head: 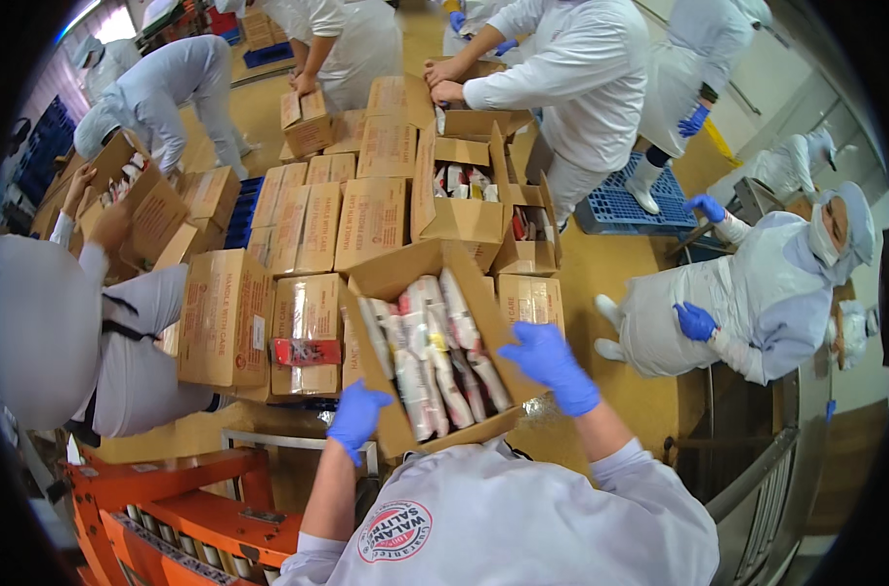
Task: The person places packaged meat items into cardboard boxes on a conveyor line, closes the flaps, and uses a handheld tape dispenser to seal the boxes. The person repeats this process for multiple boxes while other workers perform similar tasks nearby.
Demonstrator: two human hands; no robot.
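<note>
Between my gloved hands is an open cardboard carton [386, 425], tilted, its flaps up. Rows of white and red plastic packets [429, 351] stand packed inside it. My left hand [358, 421], in a blue glove, grips the carton's near left side. On the right side, near the upper corner, my right hand [554, 364] holds on, also in a blue glove; its fingertips are partly hidden and blurred. Just beyond stand stacked closed cartons [373, 220]. A red packet [306, 351] lies on the taped top of one closed carton [306, 308].
Open filled cartons [462, 212] stand on the stack, where a co-worker's hands [448, 80] work. At left another co-worker holds an open carton [159, 212]. An orange roller frame [188, 513] stands at lower left. A blue plastic pallet [627, 194] and a co-worker [730, 300] are at right.
</note>
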